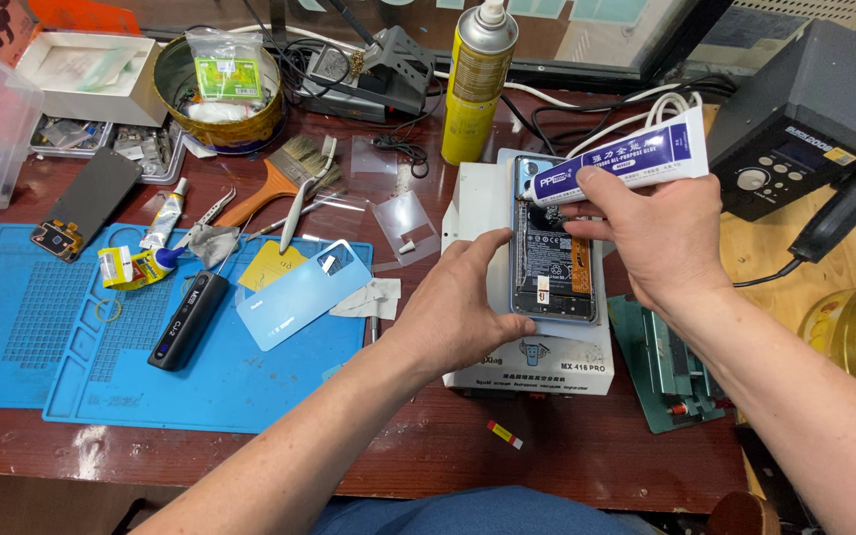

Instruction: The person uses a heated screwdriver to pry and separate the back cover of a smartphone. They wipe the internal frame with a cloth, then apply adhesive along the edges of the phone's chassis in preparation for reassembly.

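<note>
Head view: the right hand (pixel 661 233) is closed around a white and blue glue tube (pixel 636 159), fingers wrapped under its body and thumb on the near side. The tube's nozzle rests at the far left corner of an opened phone (pixel 555 248). The phone lies with its back cover off and its insides showing, on a white heating plate unit (pixel 507 367) right of centre on the bench. The left hand (pixel 453 307) lies flat on the plate, fingers spread narrow, its thumb pressing the phone's left edge to steady it.

The phone's long axis runs near to far, camera end at the far side. The tube lies across it, cap end up to the right, nozzle down to the left.

Risks, as I judge them: too hard a squeeze could push glue inward onto the board or battery rather than along the frame edge. If the left thumb slips, the phone could slide on the smooth plate and smear the bead. The light blue back cover (pixel 301 292) lies apart to the left on the blue work mat (pixel 42 337).
</note>
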